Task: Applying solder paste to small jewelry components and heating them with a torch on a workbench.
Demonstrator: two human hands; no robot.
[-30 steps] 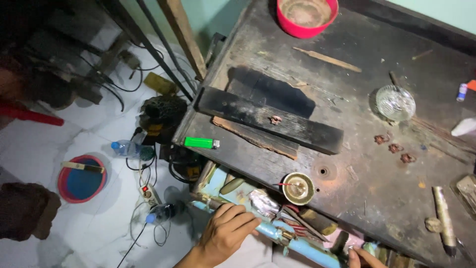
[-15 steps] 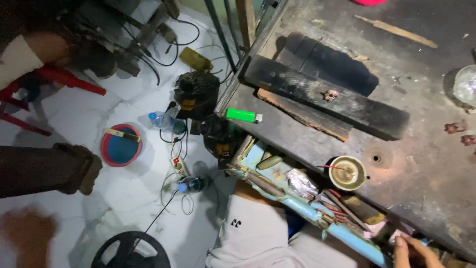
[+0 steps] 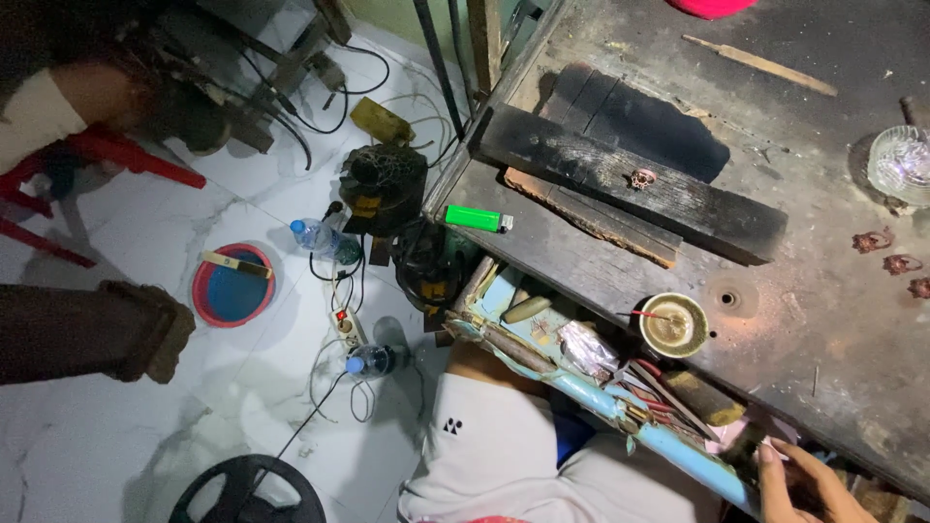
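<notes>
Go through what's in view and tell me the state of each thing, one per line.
Right hand: open, reaching into the drawer.
Drawer: pulled open, full of tools.
Green lighter: lying flat on the workbench.
Blue basin: on the floor, a bar across its rim.
Plastic bottle: lying on its side.

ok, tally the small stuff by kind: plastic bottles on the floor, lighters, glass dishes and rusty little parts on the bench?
Plastic bottles on the floor: 2
Green lighter: 1
Glass dish: 1
Rusty little parts, right side of the bench: 3
Total: 7
</notes>
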